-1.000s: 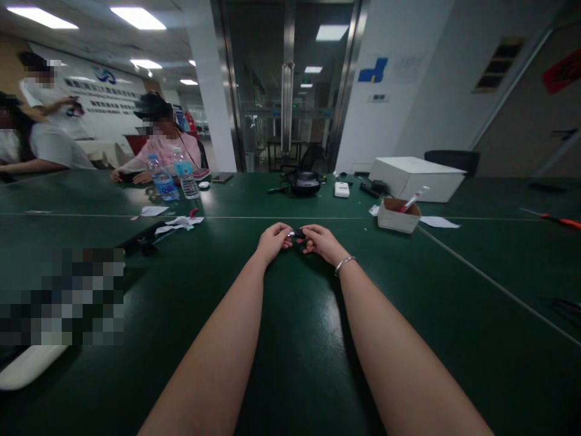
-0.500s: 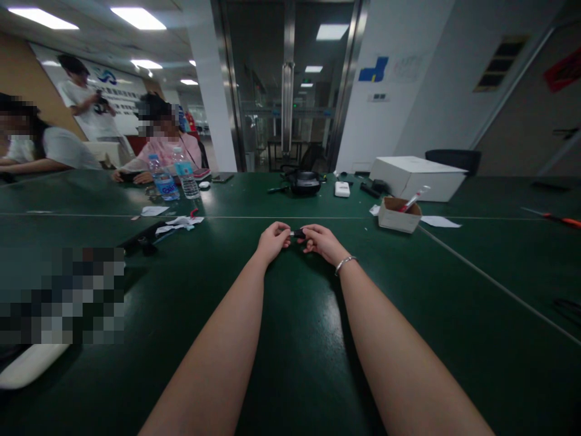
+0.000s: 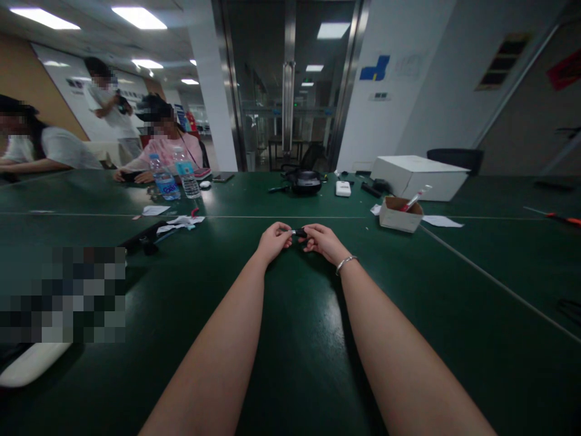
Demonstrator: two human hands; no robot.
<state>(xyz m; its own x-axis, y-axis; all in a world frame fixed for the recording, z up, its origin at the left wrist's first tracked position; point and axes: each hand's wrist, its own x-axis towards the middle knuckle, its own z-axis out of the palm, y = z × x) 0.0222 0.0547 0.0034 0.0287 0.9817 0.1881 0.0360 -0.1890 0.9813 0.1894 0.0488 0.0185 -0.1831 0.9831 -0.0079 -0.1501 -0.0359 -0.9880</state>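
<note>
Both my hands meet over the middle of the green table (image 3: 295,315), pinching a small dark object with a silvery part (image 3: 298,232) between them. My left hand (image 3: 274,242) has its fingers closed at the silvery end. On the black end, the thumb and fingers of my right hand (image 3: 323,242) are closed. The object is short and lies roughly level; most of it is hidden by my fingertips, so its kind cannot be made out. A silver bracelet circles my right wrist.
Beyond my hands are a black rounded device (image 3: 305,181) and a small white box (image 3: 343,189). A cardboard box (image 3: 401,219) holding a red-and-clear item stands right, near a large white box (image 3: 417,175). Left are water bottles (image 3: 187,175) and paper scraps (image 3: 181,224). Several people are at far left.
My hands stay almost in place on the small dark object. At the far left, the standing person has moved to the right.
</note>
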